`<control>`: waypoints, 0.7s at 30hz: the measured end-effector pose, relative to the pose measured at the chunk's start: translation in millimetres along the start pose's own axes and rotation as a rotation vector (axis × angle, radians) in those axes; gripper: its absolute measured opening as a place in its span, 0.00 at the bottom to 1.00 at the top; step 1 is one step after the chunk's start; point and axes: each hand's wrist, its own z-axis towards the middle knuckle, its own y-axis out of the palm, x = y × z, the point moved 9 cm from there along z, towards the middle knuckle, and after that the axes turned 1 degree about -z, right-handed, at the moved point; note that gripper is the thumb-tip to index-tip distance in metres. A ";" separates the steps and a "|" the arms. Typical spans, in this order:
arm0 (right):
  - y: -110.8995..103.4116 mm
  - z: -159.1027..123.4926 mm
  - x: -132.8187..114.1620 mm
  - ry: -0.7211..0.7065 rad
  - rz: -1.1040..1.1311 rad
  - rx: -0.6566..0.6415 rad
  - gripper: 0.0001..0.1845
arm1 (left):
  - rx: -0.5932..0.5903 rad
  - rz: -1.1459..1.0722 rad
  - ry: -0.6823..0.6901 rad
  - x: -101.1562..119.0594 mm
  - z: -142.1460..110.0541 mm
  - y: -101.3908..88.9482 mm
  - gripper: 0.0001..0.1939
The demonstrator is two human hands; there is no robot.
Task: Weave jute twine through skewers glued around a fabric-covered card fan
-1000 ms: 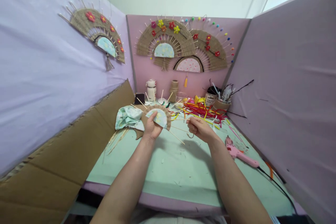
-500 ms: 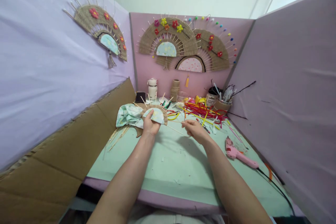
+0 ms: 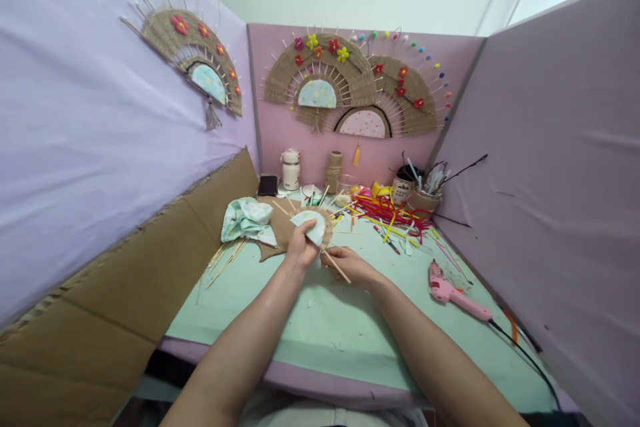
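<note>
My left hand (image 3: 303, 245) grips a small half-round fan, its thumb across the pale floral cloth panel (image 3: 314, 227). Around the panel's curved edge runs a band of woven brown twine (image 3: 328, 227), with wooden sticks (image 3: 281, 208) fanning outward. At the fan's lower right edge, my right hand (image 3: 345, 263) has its fingers closed beside the lowest stick (image 3: 337, 267), which points toward me. Those fingers pinch the twine's loose end, though the strand itself is hard to make out now. Crumpled floral cloth (image 3: 247, 220) and a cardboard piece (image 3: 280, 230) lie left of the fan.
A pink glue gun (image 3: 457, 293) with a black cord rests at the right. Red and yellow pipe cleaners (image 3: 385, 213) lie at the back, near a twine spool (image 3: 334, 172) and a white bottle (image 3: 291, 170). Loose sticks (image 3: 227, 260) lie left; finished fans (image 3: 325, 67) hang behind.
My right hand has come leftward from the stretched-out strand to the fan's lower edge. My left hand has shifted slightly right and turned the fan clockwise, so its lowest stick points down.
</note>
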 end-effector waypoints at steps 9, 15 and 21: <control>-5.3 -0.7 2.2 0.038 -0.080 0.068 0.15 | -0.126 0.049 -0.123 -12.1 -9.0 15.2 0.11; -15.4 0.1 -6.1 -0.046 -0.070 0.107 0.24 | -0.160 -0.001 -0.064 4.9 -9.2 21.0 0.14; -20.6 -0.6 -7.1 -0.025 -0.116 0.145 0.21 | -0.159 0.017 -0.058 11.9 -16.4 26.9 0.19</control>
